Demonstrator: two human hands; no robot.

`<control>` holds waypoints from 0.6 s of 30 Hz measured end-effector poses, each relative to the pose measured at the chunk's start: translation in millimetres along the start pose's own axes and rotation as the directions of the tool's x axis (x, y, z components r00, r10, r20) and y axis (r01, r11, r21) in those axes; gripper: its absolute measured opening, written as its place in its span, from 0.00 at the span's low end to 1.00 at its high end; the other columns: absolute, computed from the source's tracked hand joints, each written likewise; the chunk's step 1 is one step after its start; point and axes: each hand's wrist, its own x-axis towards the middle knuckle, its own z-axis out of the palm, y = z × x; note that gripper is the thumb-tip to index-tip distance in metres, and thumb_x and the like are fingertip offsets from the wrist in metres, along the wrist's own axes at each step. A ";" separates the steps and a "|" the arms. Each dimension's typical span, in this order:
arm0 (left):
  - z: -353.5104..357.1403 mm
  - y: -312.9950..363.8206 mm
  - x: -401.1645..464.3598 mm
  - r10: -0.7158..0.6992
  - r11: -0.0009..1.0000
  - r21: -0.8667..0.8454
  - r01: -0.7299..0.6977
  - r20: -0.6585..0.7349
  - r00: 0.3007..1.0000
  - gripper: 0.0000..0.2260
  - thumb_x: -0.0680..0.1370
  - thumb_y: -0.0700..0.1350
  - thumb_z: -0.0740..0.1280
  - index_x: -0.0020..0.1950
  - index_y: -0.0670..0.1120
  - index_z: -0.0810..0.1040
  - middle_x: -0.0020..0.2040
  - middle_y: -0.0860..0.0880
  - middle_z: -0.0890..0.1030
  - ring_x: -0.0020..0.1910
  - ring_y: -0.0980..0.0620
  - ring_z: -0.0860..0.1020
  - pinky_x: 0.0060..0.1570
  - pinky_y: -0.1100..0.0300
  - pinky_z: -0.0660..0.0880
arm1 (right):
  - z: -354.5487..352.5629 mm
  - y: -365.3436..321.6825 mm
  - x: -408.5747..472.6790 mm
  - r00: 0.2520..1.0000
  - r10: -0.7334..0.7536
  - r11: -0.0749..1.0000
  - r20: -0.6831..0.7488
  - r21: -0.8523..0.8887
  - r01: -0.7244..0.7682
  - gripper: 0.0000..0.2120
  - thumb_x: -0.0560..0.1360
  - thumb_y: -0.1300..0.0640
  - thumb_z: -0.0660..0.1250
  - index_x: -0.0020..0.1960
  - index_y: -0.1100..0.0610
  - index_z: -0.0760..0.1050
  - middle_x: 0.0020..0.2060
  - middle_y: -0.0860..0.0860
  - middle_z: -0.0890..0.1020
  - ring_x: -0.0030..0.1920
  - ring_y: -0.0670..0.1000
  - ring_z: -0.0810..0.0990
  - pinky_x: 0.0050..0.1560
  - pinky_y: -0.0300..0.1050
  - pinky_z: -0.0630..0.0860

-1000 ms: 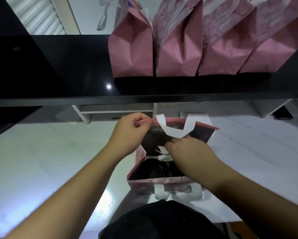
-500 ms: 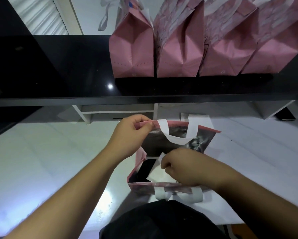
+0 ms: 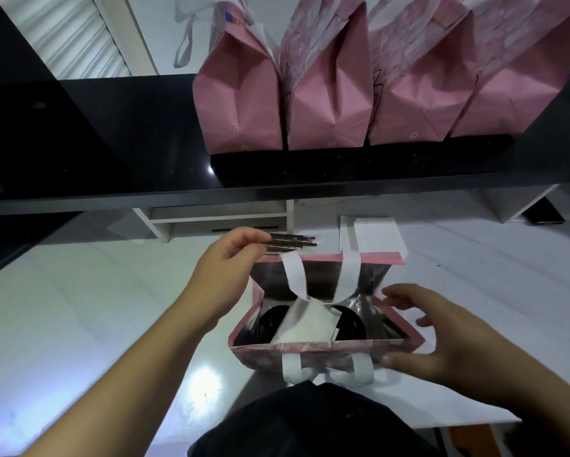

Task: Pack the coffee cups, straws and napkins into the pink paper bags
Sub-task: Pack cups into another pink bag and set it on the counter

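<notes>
Dark cloth (image 3: 313, 423) fills the bottom edge nearest the camera, just below the open pink paper bag (image 3: 326, 352) that stands on the white table (image 3: 62, 324). Inside the bag, two black cup lids (image 3: 351, 328) sit side by side, with white napkins (image 3: 306, 324) lying across them and covering much of the left one. The bag's far white handle (image 3: 296, 275) droops into the opening, partly in the way of the mouth; the near handle (image 3: 329, 369) hangs down the front.

The right hand (image 3: 441, 341) rests at the bag's right corner with fingers spread and loose, thumb against the front panel, gripping nothing. The left hand (image 3: 224, 275) hovers just beyond the bag's far left rim, pinching a bundle of dark straws (image 3: 291, 243) that points right, above the table.

Farther back a white sheet (image 3: 375, 234) lies behind the bag. Beyond, a black shelf (image 3: 112, 143) carries four pink bags (image 3: 329, 94) standing pressed together in a row.
</notes>
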 end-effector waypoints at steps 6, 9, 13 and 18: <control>-47.8 -27.1 -34.7 0.110 0.991 0.070 -0.114 0.067 0.992 0.09 0.75 0.54 0.70 0.55 0.56 0.79 0.51 0.55 0.82 0.51 0.52 0.81 0.51 0.52 0.78 | 16.1 17.0 10.5 0.995 -0.097 0.995 -0.039 -0.003 0.097 0.23 0.69 0.29 0.67 0.62 0.26 0.66 0.62 0.27 0.73 0.59 0.33 0.74 0.55 0.28 0.71; -58.9 -44.0 -59.5 0.015 0.978 0.183 -0.100 0.414 0.910 0.20 0.75 0.55 0.74 0.66 0.56 0.80 0.64 0.56 0.82 0.63 0.53 0.79 0.62 0.49 0.76 | 22.1 19.8 15.2 0.990 -0.124 0.990 -0.074 0.064 0.128 0.20 0.71 0.32 0.67 0.62 0.25 0.68 0.62 0.27 0.74 0.58 0.33 0.75 0.53 0.24 0.69; -40.8 -52.0 -70.0 0.038 0.969 0.213 -0.127 0.378 0.925 0.23 0.80 0.47 0.74 0.71 0.66 0.75 0.70 0.65 0.77 0.69 0.59 0.76 0.68 0.53 0.72 | 34.2 27.4 24.8 0.981 -0.137 0.974 -0.135 0.164 0.158 0.18 0.77 0.52 0.73 0.61 0.34 0.77 0.61 0.33 0.80 0.61 0.37 0.78 0.57 0.28 0.71; -23.7 -54.2 -63.5 0.050 0.980 0.168 -0.109 0.322 0.946 0.18 0.84 0.43 0.68 0.65 0.67 0.81 0.65 0.66 0.81 0.67 0.63 0.77 0.68 0.53 0.73 | 48.6 26.5 31.6 0.978 -0.012 0.892 -0.210 0.441 0.105 0.12 0.77 0.59 0.74 0.52 0.41 0.86 0.54 0.39 0.86 0.57 0.39 0.82 0.54 0.26 0.73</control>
